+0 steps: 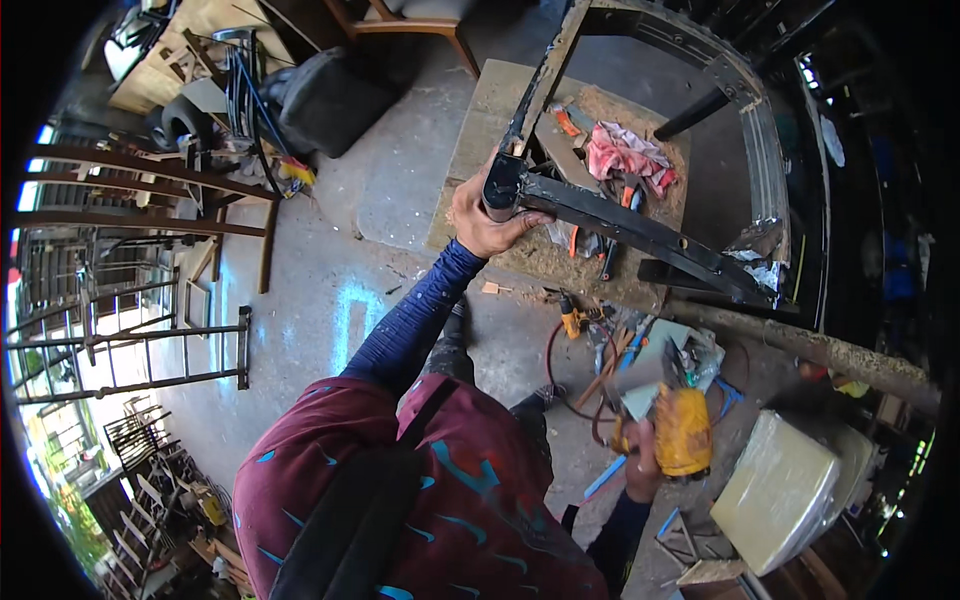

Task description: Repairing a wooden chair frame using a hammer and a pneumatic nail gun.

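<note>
My left hand [490, 218] is wrapped round a corner of a dark, worn seat frame [630, 228], its thumb along the near rail. The frame is tilted above a stained wooden board [475, 120]. On the board, under the frame, lie a red and white crumpled cloth [632, 155] and several orange-handled tools. Lower right, my right hand [640, 450] is beside a yellow container [686, 432]. Motion blurs this hand, so its grip does not show. A pale, flat piece [640, 400] appears just above it.
A yellow drill [571, 316] and a dark red hose [552, 365] lie on the floor before me. Plastic-wrapped cushions [775, 490] stand at the right. Wooden chair frames [150, 225] and a metal rack [130, 355] are at the left, with a black padded seat [335, 100] farther back.
</note>
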A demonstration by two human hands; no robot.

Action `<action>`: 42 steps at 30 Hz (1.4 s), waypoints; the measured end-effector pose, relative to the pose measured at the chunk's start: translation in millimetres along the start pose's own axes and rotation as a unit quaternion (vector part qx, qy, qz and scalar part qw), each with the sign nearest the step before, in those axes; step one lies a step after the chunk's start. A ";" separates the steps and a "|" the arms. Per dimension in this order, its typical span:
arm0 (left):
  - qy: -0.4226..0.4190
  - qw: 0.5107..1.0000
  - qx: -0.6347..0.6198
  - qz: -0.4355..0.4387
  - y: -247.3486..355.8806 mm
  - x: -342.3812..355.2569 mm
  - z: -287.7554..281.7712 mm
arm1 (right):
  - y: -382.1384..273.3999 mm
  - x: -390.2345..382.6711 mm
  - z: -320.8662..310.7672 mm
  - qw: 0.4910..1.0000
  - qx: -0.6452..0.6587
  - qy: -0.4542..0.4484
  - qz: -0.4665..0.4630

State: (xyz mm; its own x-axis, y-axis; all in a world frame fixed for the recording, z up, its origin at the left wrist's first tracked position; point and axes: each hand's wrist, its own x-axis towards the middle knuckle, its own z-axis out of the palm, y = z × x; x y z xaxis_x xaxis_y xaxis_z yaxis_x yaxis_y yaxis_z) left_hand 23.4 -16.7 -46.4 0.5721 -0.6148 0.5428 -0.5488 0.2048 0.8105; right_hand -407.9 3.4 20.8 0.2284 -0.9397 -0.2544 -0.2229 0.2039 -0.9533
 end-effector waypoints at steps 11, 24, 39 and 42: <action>-0.003 0.999 -0.044 -0.022 -3.6 -1.1 0.6 | -162.4 37.9 148.3 0.877 -0.336 -0.230 -0.255; 0.024 0.995 -0.092 -0.008 -1.1 1.9 8.8 | -212.4 63.3 174.3 0.950 -0.186 -0.218 0.126; 0.018 0.997 -0.071 0.025 -5.0 3.4 9.8 | -249.3 82.0 172.7 0.936 -0.209 -0.257 0.122; 0.007 0.997 -0.069 -0.036 -6.5 -0.5 5.1 | -261.1 85.2 178.6 0.914 -0.281 -0.250 0.150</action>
State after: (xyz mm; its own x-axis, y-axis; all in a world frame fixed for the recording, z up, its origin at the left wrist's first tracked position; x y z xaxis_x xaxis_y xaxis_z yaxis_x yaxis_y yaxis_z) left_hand 23.6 -21.6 -53.0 0.6164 -0.6208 0.4844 -0.4172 0.2642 0.8696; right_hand -161.0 -80.9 218.9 0.4511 -0.5928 -0.6671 -0.7658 0.1267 -0.6305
